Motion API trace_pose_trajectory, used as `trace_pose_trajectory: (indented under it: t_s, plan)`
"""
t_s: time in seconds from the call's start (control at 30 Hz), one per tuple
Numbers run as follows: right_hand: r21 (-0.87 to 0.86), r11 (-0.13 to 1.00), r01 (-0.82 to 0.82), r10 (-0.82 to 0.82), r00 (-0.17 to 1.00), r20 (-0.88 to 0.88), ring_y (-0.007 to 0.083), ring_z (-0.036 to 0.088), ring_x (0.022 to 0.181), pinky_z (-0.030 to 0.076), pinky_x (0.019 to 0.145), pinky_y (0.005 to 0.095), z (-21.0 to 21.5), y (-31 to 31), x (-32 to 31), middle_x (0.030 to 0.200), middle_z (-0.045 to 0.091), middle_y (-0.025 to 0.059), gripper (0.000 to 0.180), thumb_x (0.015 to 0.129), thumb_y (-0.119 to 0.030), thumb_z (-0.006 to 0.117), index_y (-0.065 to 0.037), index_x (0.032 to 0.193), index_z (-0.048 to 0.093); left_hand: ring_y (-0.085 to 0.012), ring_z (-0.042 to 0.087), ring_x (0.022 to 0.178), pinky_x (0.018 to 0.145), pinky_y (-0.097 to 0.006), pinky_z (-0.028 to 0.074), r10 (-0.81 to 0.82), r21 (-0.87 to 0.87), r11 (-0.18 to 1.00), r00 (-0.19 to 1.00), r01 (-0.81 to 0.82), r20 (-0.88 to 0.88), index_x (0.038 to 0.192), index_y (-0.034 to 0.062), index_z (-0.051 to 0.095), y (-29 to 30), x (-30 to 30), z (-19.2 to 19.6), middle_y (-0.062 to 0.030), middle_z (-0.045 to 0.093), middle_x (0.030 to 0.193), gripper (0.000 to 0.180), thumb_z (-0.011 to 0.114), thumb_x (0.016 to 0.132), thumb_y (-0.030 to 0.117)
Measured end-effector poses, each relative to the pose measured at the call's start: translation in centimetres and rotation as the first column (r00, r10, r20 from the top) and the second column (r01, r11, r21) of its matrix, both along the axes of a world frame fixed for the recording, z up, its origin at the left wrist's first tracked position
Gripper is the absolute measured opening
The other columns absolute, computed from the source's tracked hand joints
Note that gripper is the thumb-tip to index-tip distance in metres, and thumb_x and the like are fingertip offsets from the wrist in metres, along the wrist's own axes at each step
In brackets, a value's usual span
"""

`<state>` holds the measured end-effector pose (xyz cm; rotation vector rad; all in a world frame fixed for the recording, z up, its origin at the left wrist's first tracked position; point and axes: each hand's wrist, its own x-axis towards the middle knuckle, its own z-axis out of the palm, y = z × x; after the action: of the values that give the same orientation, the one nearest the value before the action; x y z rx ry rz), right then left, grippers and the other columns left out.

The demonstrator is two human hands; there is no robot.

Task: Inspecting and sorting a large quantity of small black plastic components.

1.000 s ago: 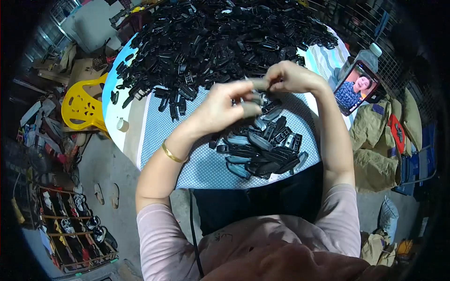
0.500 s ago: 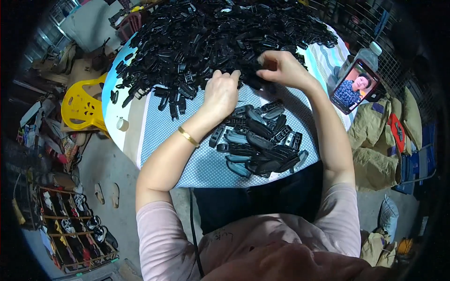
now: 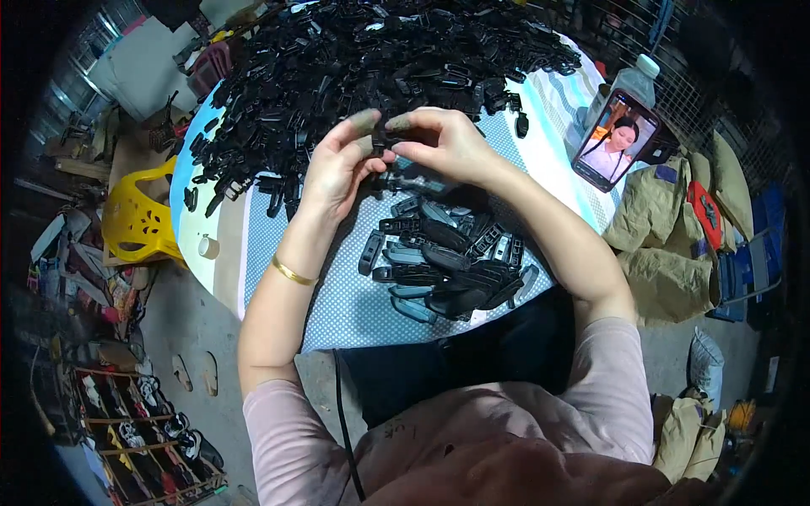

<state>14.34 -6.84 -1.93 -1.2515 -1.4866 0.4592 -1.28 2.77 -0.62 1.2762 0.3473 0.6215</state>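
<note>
My left hand (image 3: pixel 339 164) and my right hand (image 3: pixel 445 145) meet over the table, fingertips pinched around a small black plastic part (image 3: pixel 382 140) between them. Its exact shape is partly covered by the fingers and dark against what lies behind. Beyond the hands spreads a large heap of black plastic parts (image 3: pixel 337 72), long and narrow, some with slots. Closer to me, below both hands, is a smaller pile (image 3: pixel 447 261) of assembled-looking black and grey-blue elongated pieces on the patterned tablecloth (image 3: pixel 346 316).
A phone (image 3: pixel 616 139) with a lit screen leans against a clear plastic bottle (image 3: pixel 639 78) at the table's right. A small whitish cup (image 3: pixel 208 246) stands near the left edge. Left of the table is a yellow chair (image 3: pixel 139 215); brown sacks (image 3: pixel 666 257) lie to the right.
Both hands have drawn back from the heap and come together around a small black part. The right hand moved left, and the phone's picture changed. The whole view has shifted slightly.
</note>
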Motion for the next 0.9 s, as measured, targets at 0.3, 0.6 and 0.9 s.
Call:
trace_pose_trajectory:
  t_s: [0.3,0.6,0.9]
  plan:
    - [0.120,0.993,0.019,-0.020,1.000,0.009,0.0084,0.057,0.078,0.047,0.068,0.0208,1.0,-0.7,-0.7,0.090,0.059,0.0023,0.028,0.078,-0.007,0.062,-0.001,0.105,0.061,-0.0132,0.061,0.080,0.068,-0.022,0.052,-0.032,0.087,0.996,0.999,0.031,0.012,0.115,-0.0048,0.049,-0.8,-0.4,0.6,-0.0122,0.057,0.105,0.037,0.055,0.079,-0.002]
    - [0.136,0.986,0.094,-0.098,0.995,0.025,0.0084,0.058,0.079,0.048,0.069,0.0198,1.2,-0.8,-0.9,0.090,0.058,0.0032,0.027,0.077,-0.005,0.063,0.001,0.104,0.061,-0.0067,0.047,0.063,0.056,-0.018,0.037,0.154,0.588,0.800,0.988,-0.120,-0.008,0.103,0.0000,0.062,-0.4,-0.4,0.1,-0.0008,0.055,0.090,0.023,0.058,0.081,0.008]
    - [0.264,0.950,0.167,-0.208,0.968,0.137,0.0132,0.059,0.069,0.048,0.060,0.0221,0.7,-0.5,-1.3,0.087,0.060,0.0072,0.024,0.072,-0.009,0.068,-0.001,0.095,0.064,-0.0095,0.057,0.088,0.080,-0.021,0.045,0.148,0.212,0.965,0.988,-0.151,0.033,0.110,-0.0032,0.058,-1.2,0.1,-0.2,-0.0063,0.062,0.100,0.029,0.059,0.081,0.003]
